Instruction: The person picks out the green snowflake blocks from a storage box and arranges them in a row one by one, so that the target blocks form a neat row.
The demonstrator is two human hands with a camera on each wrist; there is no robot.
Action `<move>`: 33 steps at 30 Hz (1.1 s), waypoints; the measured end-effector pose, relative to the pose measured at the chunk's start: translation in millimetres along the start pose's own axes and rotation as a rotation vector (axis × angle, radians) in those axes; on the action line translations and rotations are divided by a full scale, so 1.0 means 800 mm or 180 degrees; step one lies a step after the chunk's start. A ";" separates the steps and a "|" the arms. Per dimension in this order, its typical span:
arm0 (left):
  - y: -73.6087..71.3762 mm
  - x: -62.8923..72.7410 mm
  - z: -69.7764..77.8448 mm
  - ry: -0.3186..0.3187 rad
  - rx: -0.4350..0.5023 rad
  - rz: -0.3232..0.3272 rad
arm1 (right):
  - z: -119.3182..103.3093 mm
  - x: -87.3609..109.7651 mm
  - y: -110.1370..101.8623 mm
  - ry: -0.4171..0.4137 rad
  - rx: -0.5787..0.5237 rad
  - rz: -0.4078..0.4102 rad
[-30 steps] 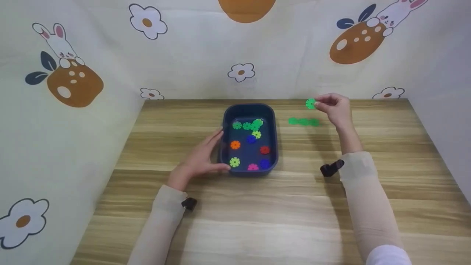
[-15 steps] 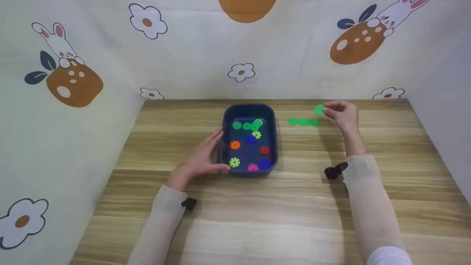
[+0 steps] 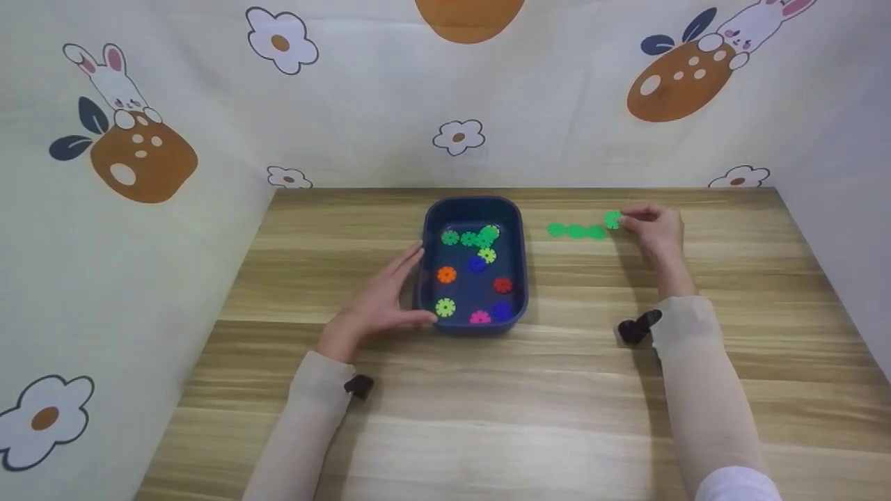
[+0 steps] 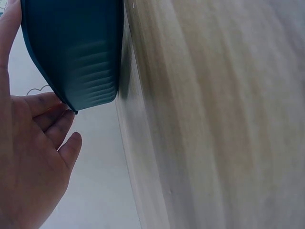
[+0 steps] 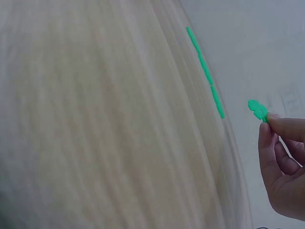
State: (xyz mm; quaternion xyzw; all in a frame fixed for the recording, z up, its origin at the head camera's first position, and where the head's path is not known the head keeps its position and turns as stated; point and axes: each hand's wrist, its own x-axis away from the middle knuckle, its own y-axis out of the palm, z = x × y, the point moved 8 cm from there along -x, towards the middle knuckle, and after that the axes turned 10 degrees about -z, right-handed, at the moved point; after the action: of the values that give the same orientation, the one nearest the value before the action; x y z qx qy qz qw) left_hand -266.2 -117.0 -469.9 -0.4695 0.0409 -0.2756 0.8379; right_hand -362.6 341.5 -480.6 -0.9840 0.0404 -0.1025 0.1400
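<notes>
Three green discs (image 3: 576, 231) lie flat in a straight row near the far edge of the desk (image 3: 487, 417), the row parallel to that edge. Over the last second, the right hand (image 3: 660, 233) has carried the held disc (image 3: 612, 220) toward the desk's right edge and lower in the head view; the share due to lowering cannot be told. The row and the tray (image 3: 523, 271) have stayed in place. In judgement, the change brings the held disc close to alignment with the row's right end, but placement is not complete: the right wrist view shows it raised and apart from the row. The right hand pinches it between thumb and fingertip. The left hand (image 3: 376, 299) is spread wide, fingers touching the tray's left wall, thumb at its near left corner. The held disc is bright green, thin and round, with notches dividing its rim into petal-like segments. The row matches it in color and appears as a thin line edge-on. Similar loose discs (image 3: 446, 275) of several colors lie inside the tray.
</notes>
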 end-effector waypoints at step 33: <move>-0.001 -0.001 0.002 0.0040 -0.0052 -0.0003 | 0.013 0.004 -0.006 0.0276 0.0158 0.0059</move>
State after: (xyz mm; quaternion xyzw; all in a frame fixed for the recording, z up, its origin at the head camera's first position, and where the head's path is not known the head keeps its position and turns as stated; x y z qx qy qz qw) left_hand -267.0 -115.8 -468.9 -0.4746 0.0482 -0.2786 0.8336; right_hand -356.7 348.6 -487.9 -0.9745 0.0529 -0.1447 0.1634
